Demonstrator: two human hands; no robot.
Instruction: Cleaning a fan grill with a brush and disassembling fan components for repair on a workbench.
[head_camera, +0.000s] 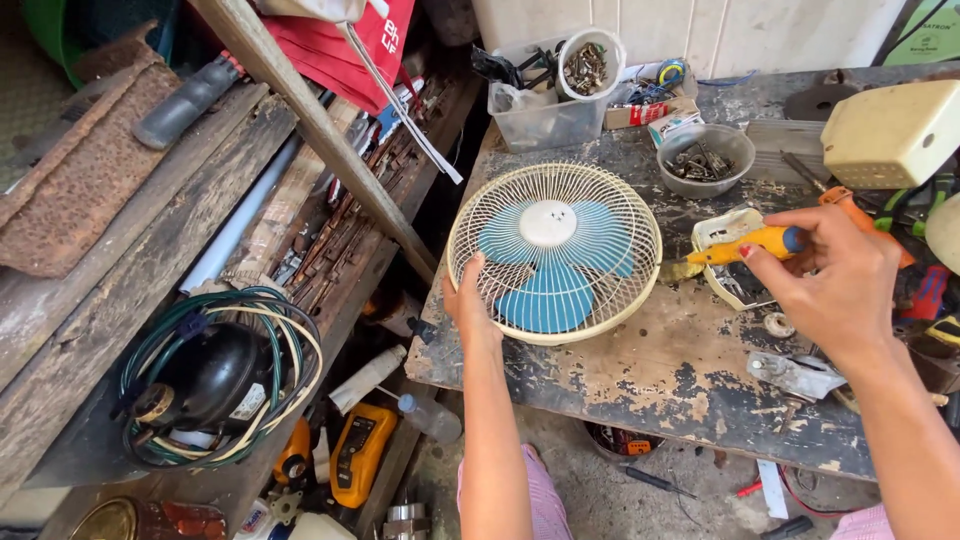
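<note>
The single head-worn camera looks steeply down, from close above, onto the worn, paint-flaked wooden workbench (650, 370) and the floor below.

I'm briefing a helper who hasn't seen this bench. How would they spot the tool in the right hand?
On the worn, paint-flaked workbench, look right of the round cream fan guard with blue blades. The right hand holds a yellow-handled brush, the only tool lifted off the surface.
</note>
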